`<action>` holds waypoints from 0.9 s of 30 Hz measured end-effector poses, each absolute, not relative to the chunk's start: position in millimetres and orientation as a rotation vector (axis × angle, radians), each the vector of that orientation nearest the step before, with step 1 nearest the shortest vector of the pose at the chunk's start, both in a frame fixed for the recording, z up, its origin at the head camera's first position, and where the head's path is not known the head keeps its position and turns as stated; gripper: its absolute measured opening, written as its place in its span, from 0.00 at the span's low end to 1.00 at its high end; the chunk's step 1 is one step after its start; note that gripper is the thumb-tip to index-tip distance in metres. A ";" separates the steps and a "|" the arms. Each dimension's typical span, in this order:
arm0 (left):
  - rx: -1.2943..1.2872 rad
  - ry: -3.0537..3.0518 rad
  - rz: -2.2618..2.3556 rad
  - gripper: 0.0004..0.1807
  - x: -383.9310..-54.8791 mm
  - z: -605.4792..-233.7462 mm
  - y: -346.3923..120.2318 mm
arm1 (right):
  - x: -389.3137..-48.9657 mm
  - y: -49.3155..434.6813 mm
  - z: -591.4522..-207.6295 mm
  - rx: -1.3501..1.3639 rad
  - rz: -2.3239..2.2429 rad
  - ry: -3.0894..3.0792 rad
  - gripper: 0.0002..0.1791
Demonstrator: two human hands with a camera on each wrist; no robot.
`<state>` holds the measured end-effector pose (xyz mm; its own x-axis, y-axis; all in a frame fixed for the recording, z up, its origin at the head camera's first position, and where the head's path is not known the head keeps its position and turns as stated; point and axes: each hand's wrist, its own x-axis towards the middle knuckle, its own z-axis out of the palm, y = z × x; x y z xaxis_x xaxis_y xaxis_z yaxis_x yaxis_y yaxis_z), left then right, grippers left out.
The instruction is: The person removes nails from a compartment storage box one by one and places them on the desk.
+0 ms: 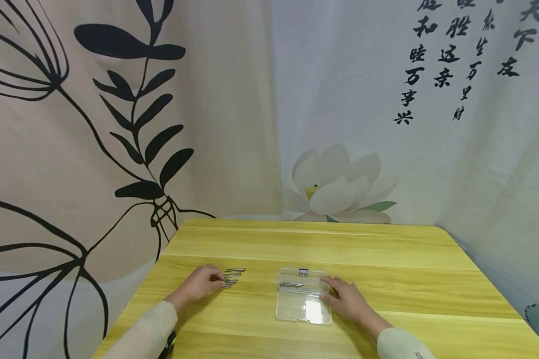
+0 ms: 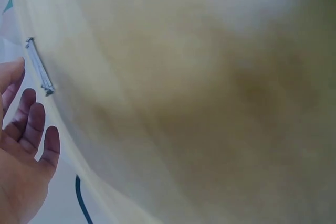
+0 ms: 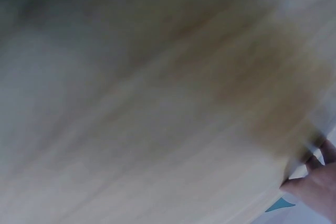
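Note:
On the left of the table my left hand (image 1: 203, 281) has its fingertips right at several thin metal nails (image 1: 234, 270) lying in small groups. In the left wrist view its fingers are loosely bent, with a bundle of nails (image 2: 40, 69) just beyond the fingertips. A clear plastic box (image 1: 282, 305) lies unfolded flat near the middle, its lid half toward me. A few nails (image 1: 292, 284) lie in the far half. My right hand (image 1: 348, 299) holds the box's right end, thumb near the hinge and fingers at the far corner.
The yellow wood-grain table (image 1: 413, 279) has rounded far corners. Behind it hangs a curtain (image 1: 233, 109) printed with dark plants, a pale flower and black writing. A small dark-edged label or clasp (image 1: 303, 272) shows at the box's far edge.

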<state>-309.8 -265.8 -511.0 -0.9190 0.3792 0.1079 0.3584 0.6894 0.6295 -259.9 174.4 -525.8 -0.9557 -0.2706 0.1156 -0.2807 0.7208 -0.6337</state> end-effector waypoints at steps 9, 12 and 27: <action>0.688 2.868 1.028 0.03 -314.5 -488.2 -245.8 | -258.6 174.1 -524.6 0.457 1.082 -2.906 0.28; 0.731 2.852 1.028 0.03 -316.8 -482.6 -234.5 | -258.9 173.9 -524.7 0.456 1.086 -2.904 0.27; 0.906 2.716 1.147 0.07 -331.6 -479.2 -148.4 | -258.8 174.9 -525.8 0.467 1.076 -2.894 0.27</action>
<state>-331.6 -148.4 -479.2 -0.8258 0.5383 0.1681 0.4959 0.5512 0.6710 -258.8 174.9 -525.8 -0.9552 -0.2705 0.1201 -0.2832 0.7179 -0.6360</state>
